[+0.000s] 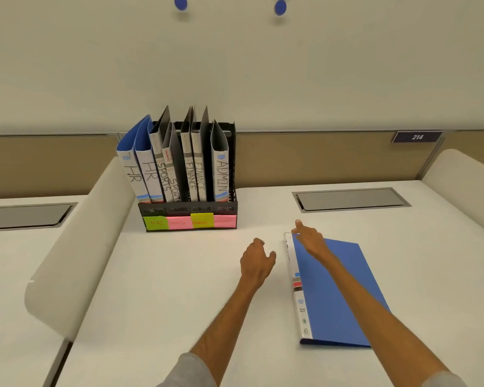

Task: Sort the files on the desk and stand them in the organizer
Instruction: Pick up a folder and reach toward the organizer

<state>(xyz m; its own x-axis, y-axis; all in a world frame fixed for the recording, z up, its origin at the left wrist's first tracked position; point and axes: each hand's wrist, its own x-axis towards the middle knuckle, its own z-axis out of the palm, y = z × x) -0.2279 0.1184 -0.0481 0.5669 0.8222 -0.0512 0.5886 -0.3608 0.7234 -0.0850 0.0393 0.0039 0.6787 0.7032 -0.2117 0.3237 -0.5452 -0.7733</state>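
A black organizer [189, 209] stands at the back of the white desk [179, 275], with coloured sticky labels along its front. Several files stand in it, marked HR [140, 174], SPORTS, FINANCE [194, 177] and ADMIN [220, 174]. One blue file [338, 300] lies flat on the desk to the right, its white spine facing left. My right hand [310, 240] reaches over the file's far left corner with fingers straight, touching it or just above it. To the left of the file, my left hand [256, 259] hovers with its fingers loosely curled and holds nothing.
A rounded cream divider [76, 252] borders the desk on the left and another [464, 174] on the right. A grey cable hatch [351, 199] is set into the desk at the back right. A partition wall with a sign reading 214 [417, 136] rises behind.
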